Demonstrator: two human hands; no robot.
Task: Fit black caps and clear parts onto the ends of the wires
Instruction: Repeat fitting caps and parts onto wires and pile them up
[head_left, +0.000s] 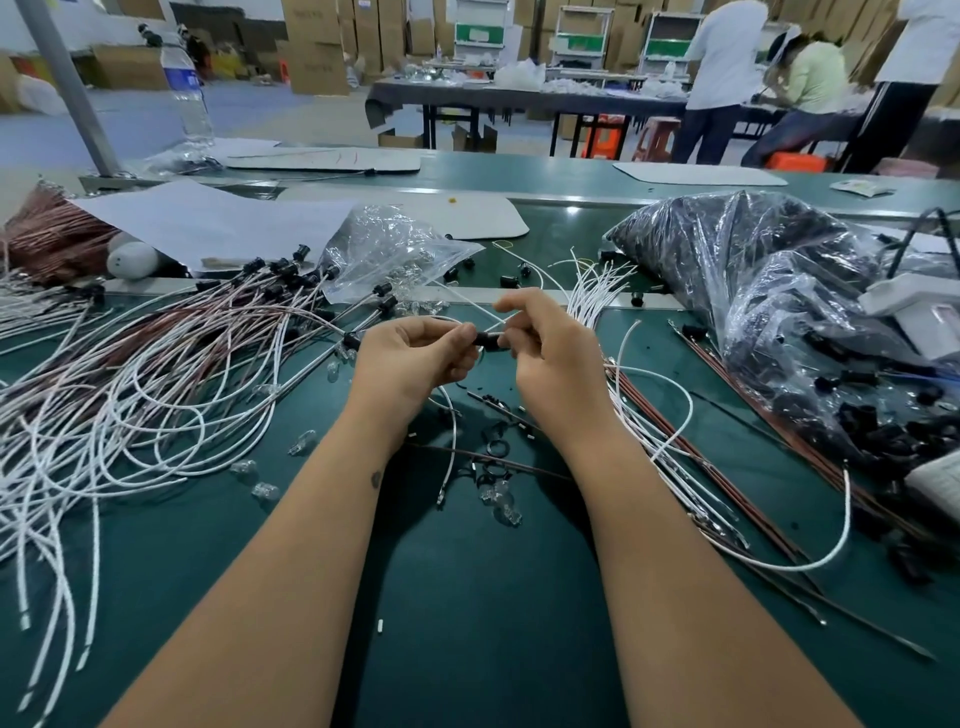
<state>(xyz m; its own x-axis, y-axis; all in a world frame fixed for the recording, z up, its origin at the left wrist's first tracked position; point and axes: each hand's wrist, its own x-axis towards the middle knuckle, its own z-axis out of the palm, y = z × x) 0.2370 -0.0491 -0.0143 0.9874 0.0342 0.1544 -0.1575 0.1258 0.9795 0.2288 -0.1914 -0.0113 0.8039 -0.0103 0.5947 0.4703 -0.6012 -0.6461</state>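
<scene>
Both hands meet above the green table (467, 597). My left hand (410, 358) and my right hand (545, 353) each pinch one end of a small black cap (487, 339) held between them. A thin white wire (470, 304) runs from the cap up and to the left, and another loop of it hangs below my left hand. A heap of white and brown wires with black caps fitted (156, 374) lies at the left. Loose clear bulbs (501, 499) and black rings (496, 447) lie under my forearms.
A clear bag of bulbs (395, 244) lies behind my hands. A large bag of black caps (779, 291) fills the right side. Bare white and brown wires (670, 415) fan out at the right. A water bottle (187, 93) stands far left. People work at a rear table (519, 98).
</scene>
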